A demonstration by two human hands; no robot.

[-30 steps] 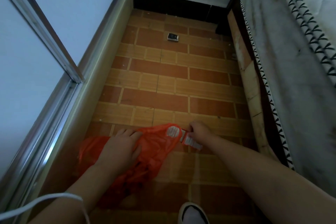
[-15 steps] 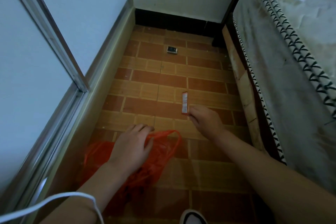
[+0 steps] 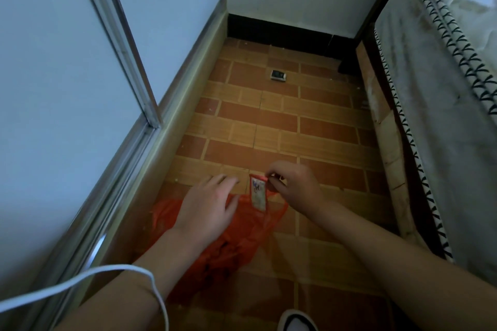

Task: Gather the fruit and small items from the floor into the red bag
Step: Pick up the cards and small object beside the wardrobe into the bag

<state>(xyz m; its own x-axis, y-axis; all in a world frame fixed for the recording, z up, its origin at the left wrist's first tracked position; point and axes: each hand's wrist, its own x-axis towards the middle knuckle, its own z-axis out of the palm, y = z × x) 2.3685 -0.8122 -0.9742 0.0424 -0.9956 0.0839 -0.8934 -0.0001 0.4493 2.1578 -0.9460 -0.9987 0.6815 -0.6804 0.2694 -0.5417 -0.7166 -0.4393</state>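
The red bag (image 3: 242, 239) lies crumpled on the tiled floor in front of me. My left hand (image 3: 207, 207) is over the bag's left side with its fingers spread and fairly straight; whether it touches the plastic I cannot tell. My right hand (image 3: 293, 188) pinches the top of a small red-and-white packet (image 3: 257, 192), which hangs down over the bag's upper edge. Farther off, near the back wall, a small dark boxy item (image 3: 278, 74) sits on the floor.
A sliding door frame (image 3: 150, 118) and low sill run along the left. A mattress (image 3: 441, 105) on a wooden base lines the right side. A white cable (image 3: 80, 278) crosses my left sleeve. A shoe tip (image 3: 297, 321) shows at the bottom edge.
My right hand lifted the packet away from the bag, then brought it back; it now hangs over the bag's edge. The left hand stayed at the bag.
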